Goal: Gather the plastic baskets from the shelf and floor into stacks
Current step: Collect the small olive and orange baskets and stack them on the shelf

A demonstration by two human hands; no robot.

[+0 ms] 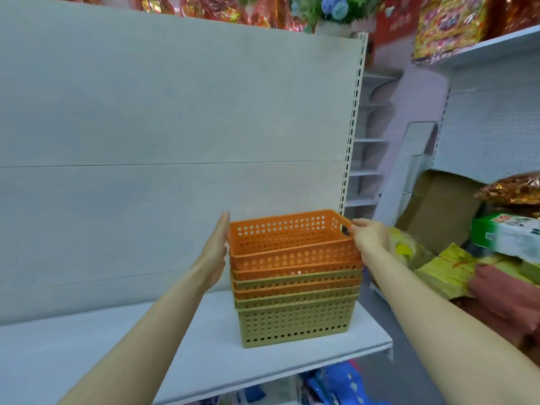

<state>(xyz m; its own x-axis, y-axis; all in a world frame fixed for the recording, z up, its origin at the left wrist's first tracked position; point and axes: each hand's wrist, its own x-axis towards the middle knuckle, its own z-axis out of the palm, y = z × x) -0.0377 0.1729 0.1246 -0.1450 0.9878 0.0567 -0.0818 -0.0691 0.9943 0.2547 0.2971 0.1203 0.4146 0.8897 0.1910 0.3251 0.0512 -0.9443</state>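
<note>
A stack of several perforated plastic baskets [295,305], orange and olive-tan nested in turn, stands on the white shelf [87,355] near its right end. The top orange basket [289,238] sits a little raised in the stack. My left hand [216,255] lies flat against that basket's left end, fingers straight and pointing up. My right hand [369,236] grips its right end, with fingertips curled at the handle slot.
The shelf's grey back panel rises behind the stack. To the right are a cardboard box [438,211], a green and white carton [508,238], yellow paper bundles [447,273] and pink packs on the floor. Blue items lie under the shelf.
</note>
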